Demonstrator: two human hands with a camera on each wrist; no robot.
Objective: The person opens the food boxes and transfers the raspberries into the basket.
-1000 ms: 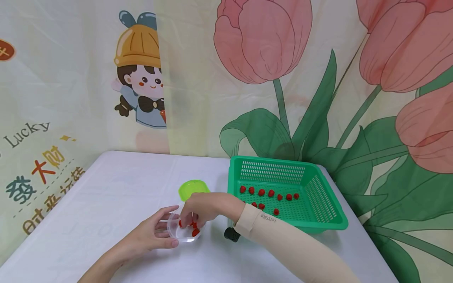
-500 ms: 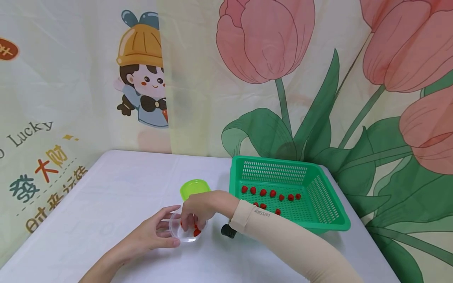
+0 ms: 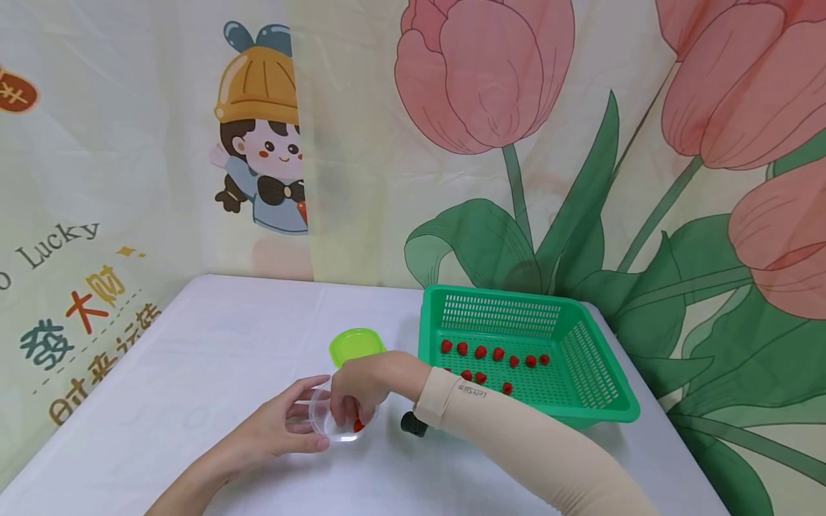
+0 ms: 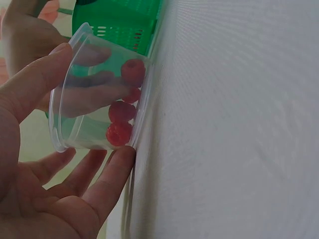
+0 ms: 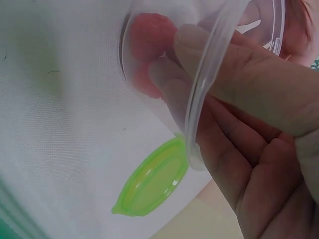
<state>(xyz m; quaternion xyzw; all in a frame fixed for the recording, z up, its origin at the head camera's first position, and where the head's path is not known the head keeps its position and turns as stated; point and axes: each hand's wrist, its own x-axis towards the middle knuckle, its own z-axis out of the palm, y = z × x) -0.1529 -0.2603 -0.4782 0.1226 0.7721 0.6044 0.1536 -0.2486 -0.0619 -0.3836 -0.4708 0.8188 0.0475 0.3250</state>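
Observation:
My left hand (image 3: 277, 426) holds a clear plastic cup (image 3: 320, 414) on the white table, thumb on one side and fingers on the other. Several raspberries (image 4: 119, 133) lie on the cup's bottom in the left wrist view. My right hand (image 3: 366, 383) reaches down into the cup from above, its thumb and fingertips round a raspberry (image 5: 149, 37) near the bottom. In the head view, that hand covers most of the cup's contents. Just behind the cup lies a bright green lid (image 3: 355, 344), partly hidden by the right hand.
A green perforated basket (image 3: 490, 294) stands to the right, with raspberries (image 3: 499, 354) in rows on its floor. My right forearm in a beige sleeve (image 3: 516, 437) crosses its front left corner. A small black cylinder (image 3: 414, 424) shows under the right wrist. A printed cloth (image 3: 361, 143) hangs behind the table.
The right hand has sunk slightly deeper into the cup, hiding more of the raspberries, and its forearm has shifted a little left. The left hand keeps its hold on the cup.

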